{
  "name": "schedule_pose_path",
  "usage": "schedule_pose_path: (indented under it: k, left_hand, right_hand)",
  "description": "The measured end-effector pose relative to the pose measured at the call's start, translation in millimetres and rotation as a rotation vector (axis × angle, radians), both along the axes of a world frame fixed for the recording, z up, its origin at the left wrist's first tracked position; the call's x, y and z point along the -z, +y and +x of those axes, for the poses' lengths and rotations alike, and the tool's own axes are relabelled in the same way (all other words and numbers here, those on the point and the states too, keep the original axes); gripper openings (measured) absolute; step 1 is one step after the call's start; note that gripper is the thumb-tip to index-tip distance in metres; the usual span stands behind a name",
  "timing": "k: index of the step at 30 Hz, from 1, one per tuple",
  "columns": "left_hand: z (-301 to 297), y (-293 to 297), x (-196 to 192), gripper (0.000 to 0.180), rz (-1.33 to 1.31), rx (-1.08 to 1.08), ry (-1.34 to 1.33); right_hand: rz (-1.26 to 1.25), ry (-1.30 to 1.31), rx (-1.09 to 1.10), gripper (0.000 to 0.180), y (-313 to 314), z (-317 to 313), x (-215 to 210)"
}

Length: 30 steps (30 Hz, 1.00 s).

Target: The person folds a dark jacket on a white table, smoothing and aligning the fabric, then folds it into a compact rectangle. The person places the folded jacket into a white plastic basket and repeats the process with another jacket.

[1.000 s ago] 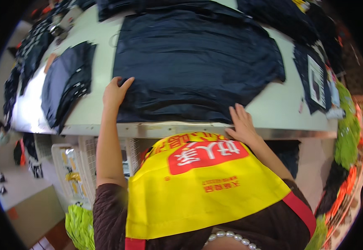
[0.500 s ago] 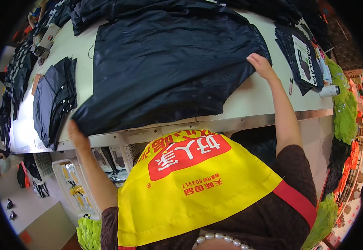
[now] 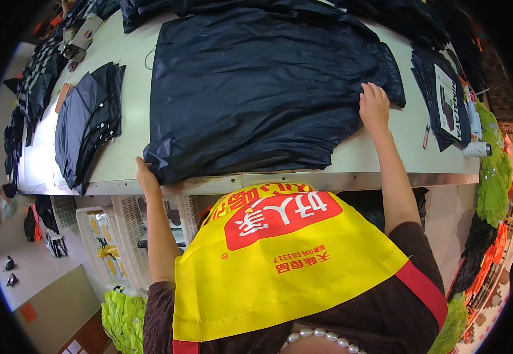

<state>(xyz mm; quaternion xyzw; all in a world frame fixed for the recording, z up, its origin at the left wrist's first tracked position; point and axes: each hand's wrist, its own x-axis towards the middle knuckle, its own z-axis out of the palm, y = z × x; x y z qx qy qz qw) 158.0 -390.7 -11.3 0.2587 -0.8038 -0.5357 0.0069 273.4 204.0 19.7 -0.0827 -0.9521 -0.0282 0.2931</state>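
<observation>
A dark navy garment [image 3: 256, 88] of thin, shiny cloth lies spread over the white table in front of me, lightly wrinkled, with a gathered band on its right end. At its near left corner my left hand [image 3: 147, 177] grips the cloth at the table's edge; the thumb shows and the other fingers are mostly hidden. My right hand [image 3: 375, 107] rests on the garment's right side, fingers stretched out over the cloth.
Folded dark pieces [image 3: 85, 121] lie on the table's left; a stack with a printed sheet [image 3: 449, 100] and a thread spool [image 3: 477, 149] sit right. White plastic crates [image 3: 106, 245] stand below the table [image 3: 410, 177]. Lime-green cloth [image 3: 495, 177] hangs at the right.
The garment's near left corner has been drawn inward, to the right, with my left hand. My right hand has gone from pinching its edge to lying on the cloth, which looks flatter.
</observation>
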Motion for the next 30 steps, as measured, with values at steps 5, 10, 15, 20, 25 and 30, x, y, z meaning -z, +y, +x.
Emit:
schedule_pose_path:
  k: [5, 10, 15, 20, 25, 30]
  left_hand:
    - [-7.5, 27.7, -51.5, 0.037, 0.001, 0.385, 0.284]
    - [-20.5, 33.7, -0.6, 0.022, -0.325, 0.3, 0.428]
    - [-11.3, 36.8, -21.2, 0.036, -0.424, 0.315, 0.434]
    - [25.2, 7.4, -45.0, 0.056, -0.86, 0.924, 0.8]
    - [24.8, -1.5, -35.7, 0.071, -0.903, 1.123, 0.43]
    - [18.0, -5.2, -23.1, 0.065, -0.941, 1.079, 0.471]
  right_hand:
    - [-0.201, -0.325, -0.374, 0.06, -124.9, 40.9, -12.6]
    - [-0.196, -0.672, -0.216, 0.084, -142.7, 61.4, 25.6]
    - [-0.508, -0.728, -0.453, 0.076, -103.0, 63.5, -6.9]
    - [-0.14, -0.606, -0.54, 0.071, -78.0, 86.1, -6.1]
    - [-0.163, -0.482, -0.565, 0.058, -77.3, 60.4, 20.4]
    - [-0.494, -0.597, -0.501, 0.061, -77.6, 65.6, -14.3]
